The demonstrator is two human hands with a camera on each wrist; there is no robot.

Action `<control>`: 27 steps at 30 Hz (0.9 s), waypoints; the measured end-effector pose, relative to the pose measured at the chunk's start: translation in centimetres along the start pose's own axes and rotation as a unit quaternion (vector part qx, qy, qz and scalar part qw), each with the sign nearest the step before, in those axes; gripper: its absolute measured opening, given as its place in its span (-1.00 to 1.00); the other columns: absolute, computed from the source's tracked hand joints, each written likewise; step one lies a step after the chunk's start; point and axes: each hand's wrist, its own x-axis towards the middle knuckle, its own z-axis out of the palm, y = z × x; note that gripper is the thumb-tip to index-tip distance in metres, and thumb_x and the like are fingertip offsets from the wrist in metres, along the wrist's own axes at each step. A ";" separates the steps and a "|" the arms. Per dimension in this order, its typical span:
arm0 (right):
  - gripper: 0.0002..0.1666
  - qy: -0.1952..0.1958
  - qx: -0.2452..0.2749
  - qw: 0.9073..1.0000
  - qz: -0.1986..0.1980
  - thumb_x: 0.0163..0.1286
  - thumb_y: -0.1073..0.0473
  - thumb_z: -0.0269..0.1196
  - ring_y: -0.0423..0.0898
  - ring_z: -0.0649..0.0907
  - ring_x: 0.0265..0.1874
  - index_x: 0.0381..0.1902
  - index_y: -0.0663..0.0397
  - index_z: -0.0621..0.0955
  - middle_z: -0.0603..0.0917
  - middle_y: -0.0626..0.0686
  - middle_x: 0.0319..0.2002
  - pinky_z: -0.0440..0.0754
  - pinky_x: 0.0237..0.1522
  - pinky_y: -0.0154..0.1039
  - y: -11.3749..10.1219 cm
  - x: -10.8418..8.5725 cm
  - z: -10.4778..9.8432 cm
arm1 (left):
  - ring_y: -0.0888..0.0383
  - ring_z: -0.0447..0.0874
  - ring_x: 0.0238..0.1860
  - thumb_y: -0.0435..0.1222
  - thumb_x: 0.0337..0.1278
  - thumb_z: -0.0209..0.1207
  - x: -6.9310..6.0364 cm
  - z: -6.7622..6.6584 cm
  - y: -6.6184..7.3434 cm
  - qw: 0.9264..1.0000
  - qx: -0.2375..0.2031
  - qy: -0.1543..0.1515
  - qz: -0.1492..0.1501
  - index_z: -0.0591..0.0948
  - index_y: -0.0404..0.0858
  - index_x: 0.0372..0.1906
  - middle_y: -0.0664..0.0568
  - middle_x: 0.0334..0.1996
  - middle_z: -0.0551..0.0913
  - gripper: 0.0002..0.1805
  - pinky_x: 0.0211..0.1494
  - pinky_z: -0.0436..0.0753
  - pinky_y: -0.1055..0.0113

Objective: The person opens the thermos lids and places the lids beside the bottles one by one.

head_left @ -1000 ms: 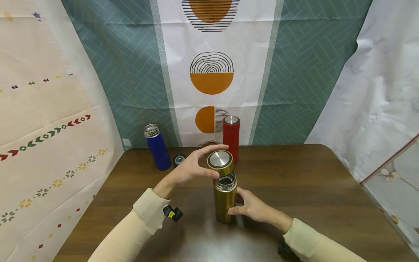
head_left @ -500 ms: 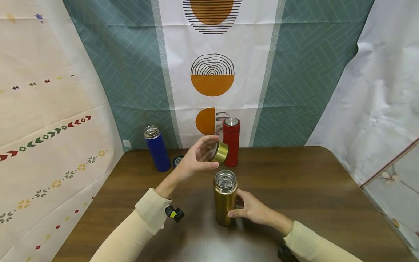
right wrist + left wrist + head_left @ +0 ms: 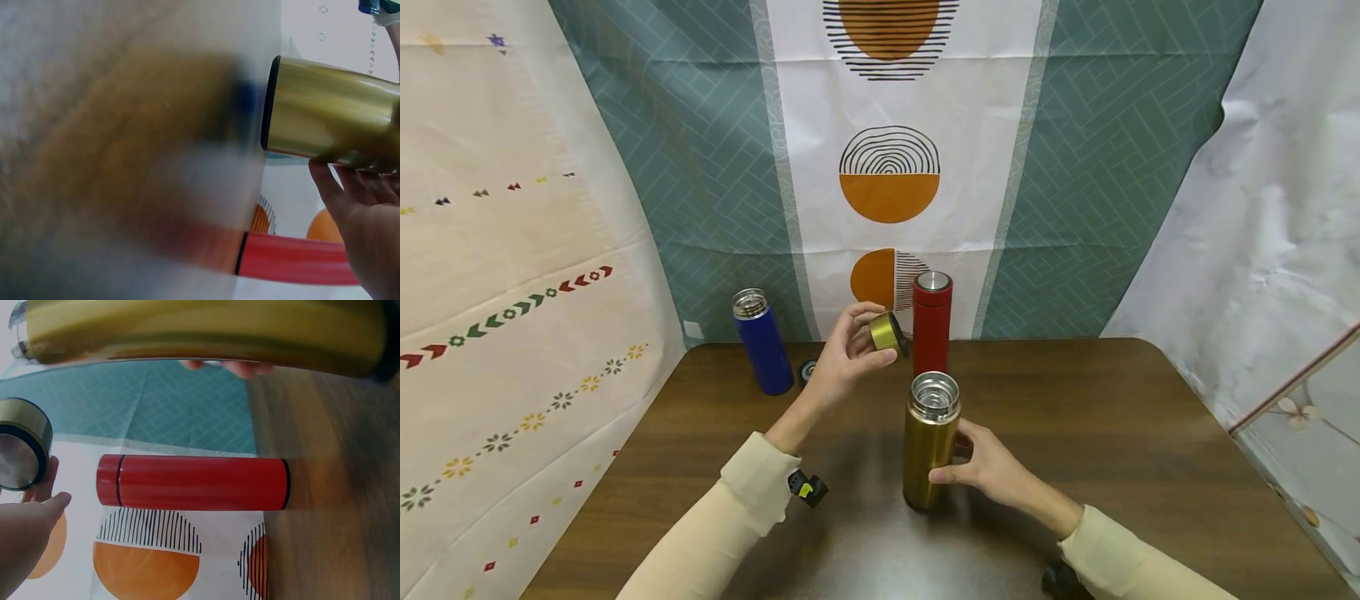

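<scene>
Gold flask (image 3: 927, 454) in right hand (image 3: 991, 467), lid (image 3: 884, 332) in left hand (image 3: 841, 358)

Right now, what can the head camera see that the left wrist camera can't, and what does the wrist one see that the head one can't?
Only the head view shows the blue bottle, the little round lid beside it, and the silver top of the red bottle.

Only the left wrist view shows the round grey face of the gold lid and the red bottle's dark bottom band.

Both show the gold bottle, gold lid, red bottle, left hand, some of the right hand, and the table.
</scene>
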 end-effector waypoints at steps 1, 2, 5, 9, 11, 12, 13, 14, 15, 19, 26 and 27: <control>-0.24 0.006 -0.002 1.000 0.000 0.24 0.08 0.56 0.06 0.68 0.15 0.33 0.17 0.53 0.71 0.06 0.16 0.62 0.22 -0.07 -0.1 0.0 -0.2 | -0.01 0.58 0.19 -0.42 0.23 0.28 0.1 0.0 -0.1 1.000 0.009 0.000 0.001 0.30 -0.27 0.44 -0.18 0.34 0.40 -0.30 0.14 0.66 0.34; -0.23 0.012 -0.004 1.000 0.002 0.23 0.08 0.57 0.08 0.68 0.15 0.33 0.18 0.53 0.71 0.07 0.16 0.61 0.23 -0.03 -0.2 0.0 -0.3 | -0.01 0.59 0.16 -0.41 0.24 0.27 0.1 0.0 -0.3 1.000 0.019 0.000 0.002 0.31 -0.27 0.45 -0.18 0.32 0.41 -0.31 0.12 0.67 0.35; -0.19 0.030 -0.012 0.999 0.013 0.20 0.07 0.59 0.09 0.67 0.15 0.33 0.20 0.52 0.71 0.09 0.16 0.60 0.22 0.07 -0.5 -0.1 -0.9 | -0.01 0.62 0.06 -0.38 0.24 0.28 0.2 0.2 -0.7 0.999 0.044 0.010 0.001 0.36 -0.25 0.44 -0.19 0.24 0.47 -0.33 0.06 0.68 0.35; -0.21 0.062 -0.031 0.997 0.026 0.17 0.08 0.60 0.04 0.70 0.08 0.30 0.16 0.54 0.73 0.07 0.10 0.64 0.16 0.02 -0.6 -0.4 -2.0 | -0.01 0.63 -0.02 -0.35 0.26 0.31 0.4 0.8 -1.4 0.997 0.072 0.037 -0.009 0.40 -0.22 0.39 -0.19 0.21 0.53 -0.38 0.00 0.67 0.32; -0.24 0.080 -0.038 0.996 0.024 0.18 0.11 0.60 0.03 0.71 0.03 0.29 0.15 0.56 0.73 0.07 0.08 0.66 0.11 -0.04 -0.6 -0.5 -2.6 | -0.01 0.63 0.00 -0.31 0.27 0.34 0.4 1.2 -2.0 0.994 0.096 0.052 -0.016 0.40 -0.19 0.36 -0.16 0.21 0.56 -0.39 0.05 0.65 0.25; -0.25 0.089 -0.043 0.995 0.023 0.18 0.12 0.60 0.02 0.72 0.02 0.29 0.13 0.56 0.73 0.07 0.07 0.67 0.09 -0.05 -0.6 -0.6 -3.0 | 0.00 0.63 0.01 -0.28 0.27 0.36 0.5 1.4 -2.3 0.992 0.109 0.059 -0.020 0.40 -0.17 0.35 -0.14 0.21 0.58 -0.40 0.08 0.64 0.21; -0.25 0.098 -0.046 0.994 0.022 0.18 0.13 0.59 0.02 0.72 0.01 0.29 0.13 0.56 0.73 0.08 0.07 0.67 0.08 -0.05 -0.6 -0.6 -3.4 | 0.00 0.62 0.04 -0.24 0.26 0.38 0.6 1.7 -2.6 0.990 0.125 0.068 -0.023 0.41 -0.16 0.34 -0.11 0.21 0.59 -0.40 0.12 0.62 0.16; -0.26 0.106 -0.048 0.993 0.021 0.19 0.14 0.59 0.04 0.72 0.00 0.30 0.12 0.56 0.73 0.10 0.07 0.68 0.07 -0.04 -0.7 -0.7 -3.8 | 0.00 0.61 0.05 -0.21 0.25 0.39 0.6 1.9 -2.9 0.987 0.139 0.075 -0.024 0.41 -0.14 0.32 -0.09 0.20 0.61 -0.40 0.16 0.60 0.09; -0.26 0.116 -0.054 0.992 0.022 0.19 0.14 0.59 0.04 0.73 0.01 0.30 0.12 0.56 0.73 0.11 0.06 0.68 0.07 -0.03 -0.7 -0.7 -4.2 | 0.01 0.61 0.09 -0.19 0.24 0.41 0.7 2.2 -3.3 0.985 0.150 0.081 -0.025 0.42 -0.14 0.31 -0.06 0.19 0.62 -0.39 0.21 0.58 0.04; -0.25 0.148 -0.070 0.986 0.035 0.19 0.13 0.58 0.05 0.72 0.02 0.31 0.11 0.56 0.73 0.13 0.06 0.68 0.09 0.05 -0.7 -1.0 -5.5 | 0.05 0.58 0.20 -0.15 0.21 0.45 1.0 3.4 -4.2 0.981 0.174 0.087 -0.023 0.45 -0.15 0.27 -0.02 0.20 0.64 -0.40 0.33 0.52 -0.06; -0.30 0.199 -0.073 0.977 0.033 0.25 0.19 0.55 -0.08 0.71 -0.02 0.32 0.12 0.55 0.73 0.14 0.03 0.68 -0.01 -0.30 -0.5 -1.7 -7.0 | 0.08 0.61 0.23 -0.15 0.19 0.47 1.5 5.2 -5.5 0.980 0.174 0.088 -0.029 0.46 -0.16 0.24 0.00 0.19 0.67 -0.40 0.32 0.58 0.04; -0.30 0.207 -0.074 0.975 0.032 0.26 0.19 0.54 -0.10 0.70 -0.03 0.32 0.13 0.55 0.73 0.15 0.04 0.68 -0.02 -0.32 -0.5 -1.8 -7.2 | 0.08 0.62 0.24 -0.16 0.19 0.48 1.6 5.4 -5.7 0.981 0.170 0.089 -0.029 0.45 -0.17 0.24 0.00 0.19 0.67 -0.40 0.33 0.57 0.02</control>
